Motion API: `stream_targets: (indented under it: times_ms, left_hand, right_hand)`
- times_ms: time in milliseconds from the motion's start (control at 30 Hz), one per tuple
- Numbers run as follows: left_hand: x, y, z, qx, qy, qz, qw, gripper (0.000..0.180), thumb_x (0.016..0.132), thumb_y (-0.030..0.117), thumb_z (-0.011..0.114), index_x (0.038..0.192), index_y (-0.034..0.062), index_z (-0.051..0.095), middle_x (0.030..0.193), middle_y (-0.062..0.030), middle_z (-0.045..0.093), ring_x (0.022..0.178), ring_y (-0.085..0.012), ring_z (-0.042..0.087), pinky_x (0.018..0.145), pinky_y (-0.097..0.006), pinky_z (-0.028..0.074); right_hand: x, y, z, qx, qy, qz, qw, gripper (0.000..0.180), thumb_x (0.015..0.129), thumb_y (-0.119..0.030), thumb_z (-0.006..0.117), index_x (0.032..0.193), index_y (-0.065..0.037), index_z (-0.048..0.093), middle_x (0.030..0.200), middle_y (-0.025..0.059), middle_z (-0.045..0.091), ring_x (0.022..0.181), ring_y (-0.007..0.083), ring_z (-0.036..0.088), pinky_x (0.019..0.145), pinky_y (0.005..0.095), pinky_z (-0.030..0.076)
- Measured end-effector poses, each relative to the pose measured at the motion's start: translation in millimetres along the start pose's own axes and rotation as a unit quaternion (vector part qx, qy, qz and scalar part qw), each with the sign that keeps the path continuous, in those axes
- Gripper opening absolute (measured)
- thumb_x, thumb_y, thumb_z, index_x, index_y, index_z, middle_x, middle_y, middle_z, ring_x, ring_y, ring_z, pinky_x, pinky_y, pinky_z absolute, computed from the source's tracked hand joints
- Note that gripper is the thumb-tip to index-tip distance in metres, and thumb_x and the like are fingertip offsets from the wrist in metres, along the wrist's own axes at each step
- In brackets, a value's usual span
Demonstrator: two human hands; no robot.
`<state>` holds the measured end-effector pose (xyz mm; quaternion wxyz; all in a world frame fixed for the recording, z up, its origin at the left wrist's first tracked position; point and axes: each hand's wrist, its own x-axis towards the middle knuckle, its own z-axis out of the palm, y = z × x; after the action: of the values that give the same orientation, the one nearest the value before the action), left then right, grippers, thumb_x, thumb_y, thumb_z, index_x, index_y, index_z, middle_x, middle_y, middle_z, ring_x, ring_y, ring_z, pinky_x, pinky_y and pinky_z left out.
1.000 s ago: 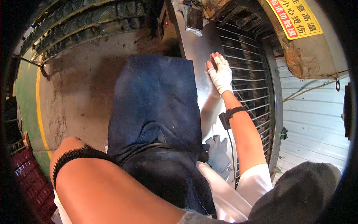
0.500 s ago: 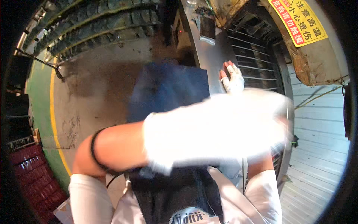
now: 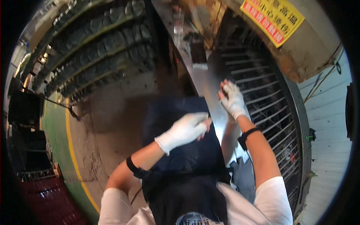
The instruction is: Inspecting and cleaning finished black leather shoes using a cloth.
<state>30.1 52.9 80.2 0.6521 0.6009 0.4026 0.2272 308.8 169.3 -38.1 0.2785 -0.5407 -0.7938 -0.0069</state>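
Observation:
My left hand [image 3: 185,130], in a white glove with bare fingertips, hovers over the dark blue apron [image 3: 174,153]. Its fingers are curled in loosely, and nothing shows in them; its palm is hidden. To the right, my right hand [image 3: 233,100], gloved the same way, is above the metal ledge [image 3: 208,84] beside a row of metal bars [image 3: 258,90]. Its thumb stands apart from the fingers, and no object is visible in it. Black bands circle both forearms. A grey cloth [image 3: 243,174] lies below my right forearm.
A dark flat object [image 3: 198,52] and a clear container [image 3: 178,18] stand farther along the ledge. A yellow and red warning label [image 3: 273,20] is on the housing at far right. Racks of dark rounded pieces [image 3: 108,37] fill the far left. Dark red stacked material [image 3: 52,198] sits at lower left.
My left arm, which crossed in front of my right arm, has swung back left, and the left hand is now over the apron. The right hand stays near the ledge. My view has shifted.

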Motion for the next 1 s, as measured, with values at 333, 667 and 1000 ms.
stream_targets:
  times_ms: [333, 667, 1000]
  left_hand:
    - [-20, -109, -1, -0.081, -0.022, -0.137, 0.987, 0.064, 0.111, 0.058, 0.051, 0.081, 0.0041, 0.069, 0.065, -0.0053, 0.066, 0.053, -0.0136, 0.063, 0.049, -0.027, 0.049]
    - [-11, -120, -5, -0.064, -0.045, -0.1, 0.992, 0.064, 0.109, 0.06, 0.05, 0.086, 0.0045, 0.069, 0.065, -0.0044, 0.066, 0.054, -0.012, 0.063, 0.049, -0.026, 0.049]
    - [-11, -121, -3, -0.065, 0.006, -0.099, 0.993, 0.06, 0.11, 0.057, 0.052, 0.084, 0.0057, 0.069, 0.064, -0.0035, 0.065, 0.052, -0.0114, 0.061, 0.048, -0.026, 0.049]
  right_hand:
    - [-11, -18, -5, 0.011, -0.044, 0.043, 0.998, 0.049, 0.089, -0.035, 0.076, 0.133, -0.012, 0.072, 0.145, 0.0181, 0.065, 0.134, 0.0401, 0.059, 0.117, 0.0475, 0.046]
    - [-11, -11, -8, -0.006, -0.041, 0.033, 0.999, 0.049, 0.089, -0.035, 0.076, 0.131, -0.01, 0.072, 0.148, 0.0165, 0.063, 0.139, 0.0386, 0.056, 0.118, 0.0476, 0.045]
    - [-14, -7, -3, -0.006, -0.025, 0.03, 0.999, 0.041, 0.088, -0.035, 0.077, 0.121, -0.01, 0.072, 0.145, 0.0183, 0.065, 0.135, 0.0401, 0.058, 0.115, 0.0494, 0.047]
